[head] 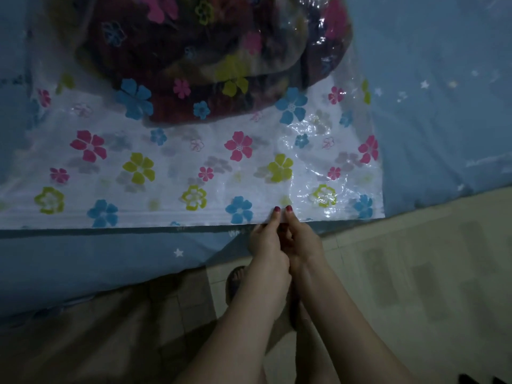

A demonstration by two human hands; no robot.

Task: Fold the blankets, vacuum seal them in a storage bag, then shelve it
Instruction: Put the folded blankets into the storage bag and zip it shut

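A clear plastic storage bag (177, 173) printed with pink, blue and green flowers lies flat on the bed. Dark red folded blankets (199, 51) sit inside it, at its far end. The bag's zip strip (138, 217) runs along the near edge. My left hand (267, 239) and my right hand (297, 236) are side by side at that edge, right of its middle. Each pinches the zip strip, thumb on top and fingers beneath.
A blue bedsheet with small white stars (443, 92) covers the bed. The bed's near edge runs across the view below the bag. A tiled floor (415, 259) lies to the right and below, with my feet (235, 284) on it.
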